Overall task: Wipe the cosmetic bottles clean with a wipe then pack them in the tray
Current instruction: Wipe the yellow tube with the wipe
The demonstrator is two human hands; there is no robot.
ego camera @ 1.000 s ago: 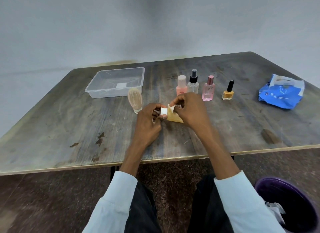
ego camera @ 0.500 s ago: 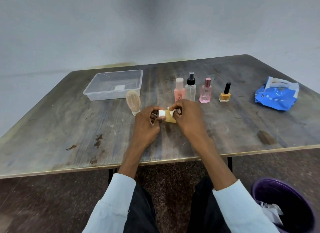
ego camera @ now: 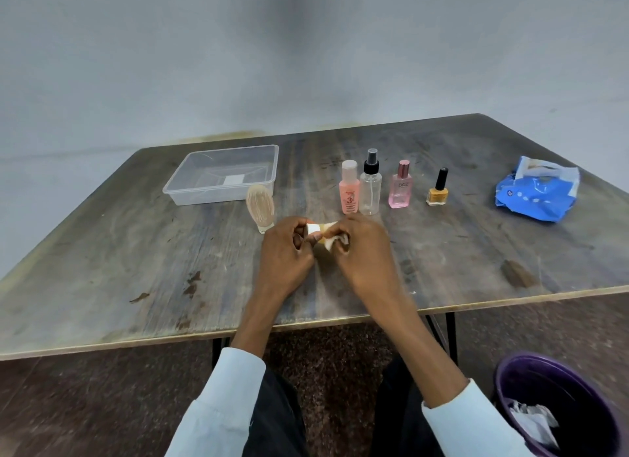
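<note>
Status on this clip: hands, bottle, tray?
Left hand grips small bottle; right hand rubs it with wipe. Tray holds no bottles. Nothing obstructing.

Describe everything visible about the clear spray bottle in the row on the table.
The clear spray bottle is a see-through plastic cylinder with a black pump sprayer on top and a thin dip tube inside. It looks empty or nearly so. It stands upright on the wooden table, second in the row, close against the pink bottle; whether they touch is unclear. No hand touches it.
</note>
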